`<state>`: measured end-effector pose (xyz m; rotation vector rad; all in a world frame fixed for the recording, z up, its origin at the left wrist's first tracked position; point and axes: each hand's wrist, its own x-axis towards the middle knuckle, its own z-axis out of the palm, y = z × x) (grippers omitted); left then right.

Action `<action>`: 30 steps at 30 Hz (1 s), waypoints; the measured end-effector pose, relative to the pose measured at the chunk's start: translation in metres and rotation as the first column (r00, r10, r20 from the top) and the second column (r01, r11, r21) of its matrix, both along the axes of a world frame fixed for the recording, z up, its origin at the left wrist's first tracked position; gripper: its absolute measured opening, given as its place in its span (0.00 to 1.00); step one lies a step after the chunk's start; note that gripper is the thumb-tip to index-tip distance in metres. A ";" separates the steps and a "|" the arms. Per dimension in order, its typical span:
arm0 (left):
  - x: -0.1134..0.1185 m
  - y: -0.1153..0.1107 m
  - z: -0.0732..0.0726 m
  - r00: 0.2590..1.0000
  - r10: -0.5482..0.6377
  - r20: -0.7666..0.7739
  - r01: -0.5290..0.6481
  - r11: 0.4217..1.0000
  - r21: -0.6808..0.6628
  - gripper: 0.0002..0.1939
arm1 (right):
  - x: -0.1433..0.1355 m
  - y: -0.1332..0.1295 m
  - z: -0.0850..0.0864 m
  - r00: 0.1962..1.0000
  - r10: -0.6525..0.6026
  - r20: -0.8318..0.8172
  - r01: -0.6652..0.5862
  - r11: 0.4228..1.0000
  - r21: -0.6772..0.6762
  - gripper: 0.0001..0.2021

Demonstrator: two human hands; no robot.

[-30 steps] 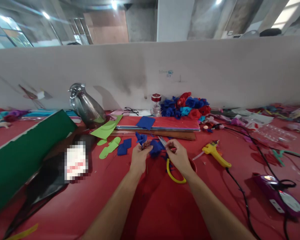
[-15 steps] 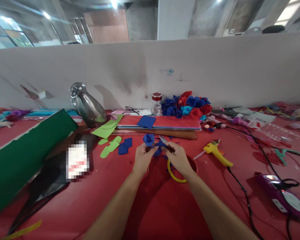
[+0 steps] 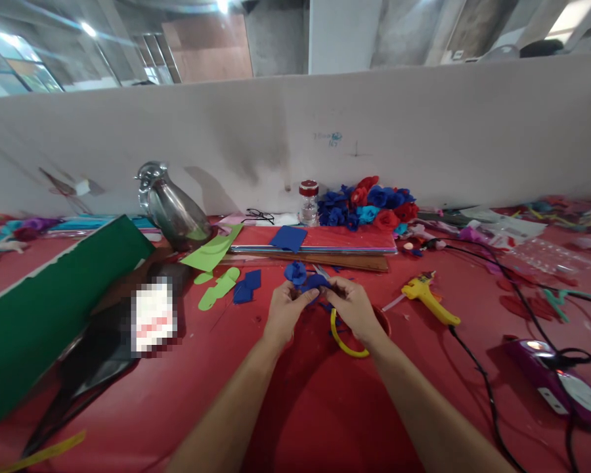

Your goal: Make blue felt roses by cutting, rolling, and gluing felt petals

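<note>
Fingers of both hands pinch a dark blue craft piece, curved like a petal; its exact shape is partly covered. My left hand is closed on its left side, thumb on top. On the other side my right hand grips it with thumb and fingertips. A blue flower sits just beyond my left fingertips. Behind the piece show the pointed metal tips of what look like scissors, mostly hidden. Beneath my right hand is a yellow ring-shaped handle against a red round container.
A yellow glue gun with a black cord lies at right, near a purple device. Blue squares and green cutouts lie left. Further back are stacked sheets, a jar, a flower pile and a metal jug.
The blue piece has turned and now shows a smoother, curved upper edge between my fingers. My hands have shifted only slightly.
</note>
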<state>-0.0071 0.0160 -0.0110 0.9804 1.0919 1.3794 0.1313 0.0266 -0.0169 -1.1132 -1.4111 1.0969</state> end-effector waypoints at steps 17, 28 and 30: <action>0.001 -0.001 0.017 0.970 0.075 0.231 -0.051 0.993 -0.109 0.17 | -0.001 -0.001 0.004 0.997 -0.020 -0.079 0.012 0.995 -0.101 0.14; 0.000 0.000 0.002 0.994 0.037 0.101 -0.031 0.998 -0.062 0.13 | -0.003 -0.001 0.001 0.992 -0.010 -0.123 0.002 0.998 -0.069 0.16; 0.000 0.001 -0.002 0.999 0.029 0.039 -0.028 0.999 -0.038 0.12 | -0.002 0.000 -0.001 0.994 0.020 -0.104 -0.027 0.997 -0.066 0.13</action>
